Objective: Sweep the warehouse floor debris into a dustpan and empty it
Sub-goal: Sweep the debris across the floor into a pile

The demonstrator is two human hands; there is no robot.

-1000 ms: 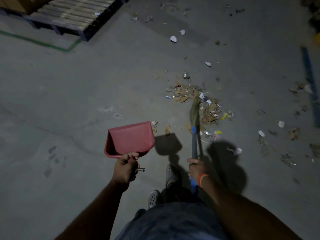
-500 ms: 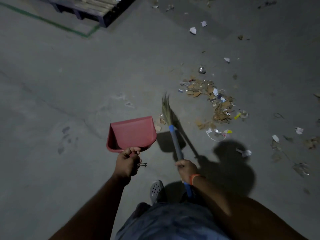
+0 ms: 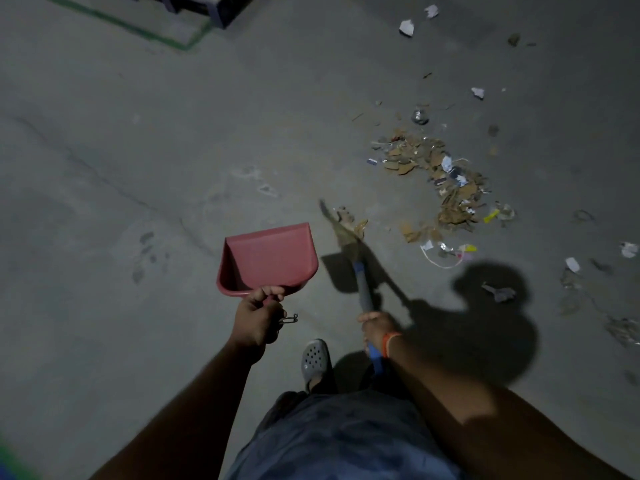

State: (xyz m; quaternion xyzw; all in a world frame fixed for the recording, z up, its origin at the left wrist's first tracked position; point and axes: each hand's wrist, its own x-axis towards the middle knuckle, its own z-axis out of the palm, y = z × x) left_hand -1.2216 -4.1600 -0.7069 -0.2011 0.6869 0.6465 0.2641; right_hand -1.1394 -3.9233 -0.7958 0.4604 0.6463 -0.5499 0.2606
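My left hand (image 3: 258,318) grips the handle of a red dustpan (image 3: 268,259), which hangs above the grey concrete floor with its mouth pointing away from me. My right hand (image 3: 375,329) holds the blue handle of a short straw broom (image 3: 343,232). The bristles point up-left and lie just right of the dustpan's front edge, beside a few brown scraps. A heap of cardboard bits and paper debris (image 3: 446,188) lies on the floor to the right of the broom, apart from it.
Loose paper scraps (image 3: 407,27) are scattered at the top right and along the right edge (image 3: 628,249). A pallet corner (image 3: 214,6) and a green floor line (image 3: 138,29) sit at the top left. My grey clog (image 3: 314,358) is below the dustpan.
The broom head swung left from the debris heap toward the dustpan. The view shifted, so the pallet slid up and the heap moved right.
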